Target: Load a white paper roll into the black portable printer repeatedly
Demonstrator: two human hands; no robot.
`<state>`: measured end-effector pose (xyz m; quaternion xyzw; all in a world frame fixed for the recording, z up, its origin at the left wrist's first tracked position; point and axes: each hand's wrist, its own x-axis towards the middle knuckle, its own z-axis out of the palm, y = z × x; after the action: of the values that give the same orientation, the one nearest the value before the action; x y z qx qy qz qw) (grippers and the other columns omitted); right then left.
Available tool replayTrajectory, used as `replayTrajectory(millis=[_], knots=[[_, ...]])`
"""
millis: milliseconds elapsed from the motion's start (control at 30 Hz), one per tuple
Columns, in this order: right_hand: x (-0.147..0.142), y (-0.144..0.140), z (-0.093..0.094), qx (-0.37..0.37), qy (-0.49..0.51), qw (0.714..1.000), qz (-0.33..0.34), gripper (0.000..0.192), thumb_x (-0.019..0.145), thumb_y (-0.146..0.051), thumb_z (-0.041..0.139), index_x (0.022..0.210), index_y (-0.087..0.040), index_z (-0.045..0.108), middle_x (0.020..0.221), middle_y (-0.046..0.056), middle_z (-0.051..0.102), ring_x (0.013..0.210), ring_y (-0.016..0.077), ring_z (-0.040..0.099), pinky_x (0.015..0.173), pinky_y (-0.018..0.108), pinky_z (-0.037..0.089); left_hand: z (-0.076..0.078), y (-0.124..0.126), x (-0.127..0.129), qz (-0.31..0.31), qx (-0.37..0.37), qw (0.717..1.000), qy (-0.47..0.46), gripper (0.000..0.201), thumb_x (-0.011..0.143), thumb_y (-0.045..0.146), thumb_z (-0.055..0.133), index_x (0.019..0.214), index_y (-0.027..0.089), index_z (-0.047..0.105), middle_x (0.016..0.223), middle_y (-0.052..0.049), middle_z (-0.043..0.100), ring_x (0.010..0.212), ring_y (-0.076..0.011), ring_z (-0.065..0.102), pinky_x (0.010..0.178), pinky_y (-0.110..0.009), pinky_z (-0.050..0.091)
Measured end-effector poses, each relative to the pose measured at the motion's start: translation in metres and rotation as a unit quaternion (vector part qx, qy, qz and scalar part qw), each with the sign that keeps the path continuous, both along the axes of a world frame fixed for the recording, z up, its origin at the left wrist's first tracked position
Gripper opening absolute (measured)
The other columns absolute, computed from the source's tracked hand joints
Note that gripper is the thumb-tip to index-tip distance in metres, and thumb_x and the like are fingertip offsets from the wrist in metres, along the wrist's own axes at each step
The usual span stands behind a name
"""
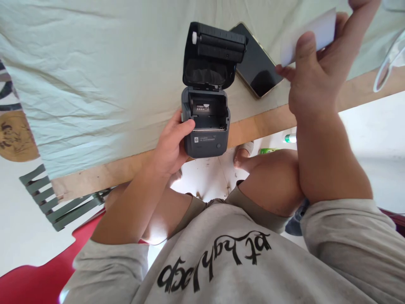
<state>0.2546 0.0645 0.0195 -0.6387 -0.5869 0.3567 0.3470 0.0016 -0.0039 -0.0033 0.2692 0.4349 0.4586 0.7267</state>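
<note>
Your left hand (171,145) is wrapped around the left side of the printer (205,122), thumb hooked over its front corner, so that's a firm hold. Your right hand (311,80) is up at about 1 o'clock, pinching a strip of white paper (308,36) between thumb and fingers, well clear of the printer.

The printer sits dead centre, right at the near edge of the table (253,126), partly hanging over it. Its lid (213,55) is flipped wide open toward 12 o'clock, the roller along its far end, and the paper bay below it looks bare apart from a small label inside.

A phone (256,61) lies face up just beside the lid at about 1 o'clock, between the printer and your right hand. The table's covered in a pale cloth (95,84), with the wooden edge showing along the near side. Over at 3 o'clock there's something clear plastic (390,61), can't tell what. A green slatted chair (53,198) sits at 8 o'clock.
</note>
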Motion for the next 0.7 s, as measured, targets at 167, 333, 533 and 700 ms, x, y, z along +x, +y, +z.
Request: replayTrajectory(millis=[167,333,533,700], knots=[[-0.021,-0.017,0.003,-0.028,0.150,0.988,0.032,0.040,0.076,-0.040,0.078,0.103,-0.032,0.049,0.090,0.001,0.056,0.080,0.0214,0.061,0.055,0.033,0.050,-0.003,0.000,-0.001,0.000,0.010,1.000,-0.016,0.022,0.084,0.034,0.073,0.102,0.021,0.071,0.089,-0.001,0.075,0.077,-0.0159,0.072,0.066,-0.025,0.058],[-0.035,-0.027,-0.004,0.017,0.320,0.944,0.079,0.052,0.063,-0.043,0.087,0.096,-0.031,0.048,0.090,-0.004,0.055,0.063,0.0131,0.055,0.045,0.027,0.045,-0.005,-0.001,-0.001,0.001,0.019,1.000,-0.013,0.022,0.088,0.034,0.069,0.105,0.020,0.070,0.095,-0.002,0.076,0.084,-0.0165,0.074,0.073,-0.027,0.060],[-0.045,-0.028,-0.010,-0.090,0.408,0.906,0.065,0.044,0.069,-0.026,0.075,0.106,-0.031,0.053,0.090,-0.006,0.057,0.066,0.0123,0.057,0.049,0.026,0.050,-0.006,-0.004,0.002,0.030,0.017,0.999,-0.008,0.023,0.087,0.034,0.069,0.106,0.020,0.068,0.093,-0.001,0.075,0.094,-0.0218,0.076,0.079,-0.032,0.063],[-0.052,-0.028,-0.016,-0.120,0.425,0.897,0.012,0.034,0.070,-0.029,0.070,0.100,-0.026,0.056,0.087,-0.002,0.056,0.068,0.0118,0.056,0.053,0.025,0.050,-0.005,-0.006,0.003,0.038,0.022,0.999,-0.003,0.027,0.085,0.040,0.071,0.102,0.021,0.064,0.101,-0.004,0.075,0.113,-0.0291,0.073,0.089,-0.039,0.062]])
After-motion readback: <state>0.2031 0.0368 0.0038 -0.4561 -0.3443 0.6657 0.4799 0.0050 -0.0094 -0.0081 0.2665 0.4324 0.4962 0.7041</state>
